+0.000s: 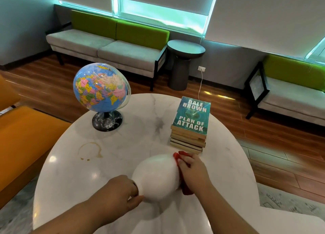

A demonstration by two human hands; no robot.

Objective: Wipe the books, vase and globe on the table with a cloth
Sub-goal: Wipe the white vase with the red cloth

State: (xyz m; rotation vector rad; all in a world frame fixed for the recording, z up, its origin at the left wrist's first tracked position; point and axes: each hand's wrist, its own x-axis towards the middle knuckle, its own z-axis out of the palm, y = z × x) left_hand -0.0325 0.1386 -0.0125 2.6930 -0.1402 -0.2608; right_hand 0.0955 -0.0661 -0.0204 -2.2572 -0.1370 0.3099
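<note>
A white vase [156, 176] is tipped over above the near part of the round marble table [140, 142], its neck toward me. My left hand [121, 189] grips the neck. My right hand [192, 172] presses a red cloth [177, 156] against the vase's right side; part of the cloth hangs below the hand. A stack of several paperback books [190, 126] with a teal cover on top stands at the table's right, just beyond the cloth. A colourful globe [100, 87] on a black base stands at the far left of the table.
A brown ring stain [89, 150] marks the table at the left. An orange seat [21, 138] lies left of the table. Green-backed sofas [109, 45] line the far wall, with a dark round side table [185, 49] between them. A white cable [201, 85] hangs from a wall socket.
</note>
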